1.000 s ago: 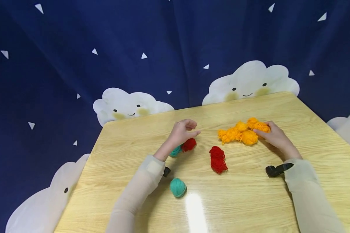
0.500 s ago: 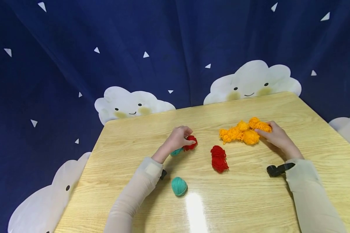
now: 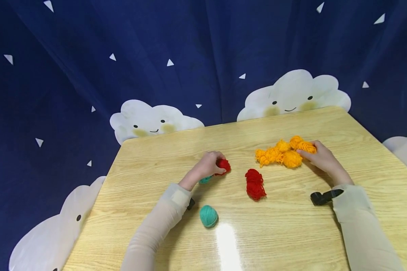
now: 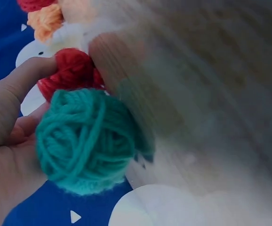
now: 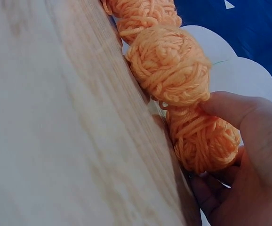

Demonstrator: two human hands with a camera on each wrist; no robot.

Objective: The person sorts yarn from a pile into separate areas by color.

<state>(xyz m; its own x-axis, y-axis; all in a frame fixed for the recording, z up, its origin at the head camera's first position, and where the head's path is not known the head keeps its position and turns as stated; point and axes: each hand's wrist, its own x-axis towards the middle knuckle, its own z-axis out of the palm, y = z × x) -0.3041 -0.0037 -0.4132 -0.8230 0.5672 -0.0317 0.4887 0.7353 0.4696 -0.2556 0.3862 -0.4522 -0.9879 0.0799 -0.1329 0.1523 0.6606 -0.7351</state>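
My left hand [image 3: 207,165] grips a red yarn ball [image 3: 225,165], its thumb on the near side. Beneath that hand, a teal yarn ball [image 3: 205,180] shows only partly in the head view. The left wrist view has this teal ball large in front of the palm, with the red yarn [image 4: 71,70] behind it under the thumb. On the right, my right hand [image 3: 322,157] holds the end ball of orange yarn [image 5: 204,139] between thumb and curled fingers. Several orange yarn balls [image 3: 270,156] lie bunched against it on the table.
A longish red yarn bundle [image 3: 255,184] lies mid-table between the hands. Nearer the front sits another teal yarn ball [image 3: 208,216]. Behind the wooden table [image 3: 274,241] hangs a dark blue curtain [image 3: 176,34] with white clouds and triangles.
My left hand has come down from above the red yarn ball and closed its fingers and thumb on it. The right hand has stayed at the orange yarn.
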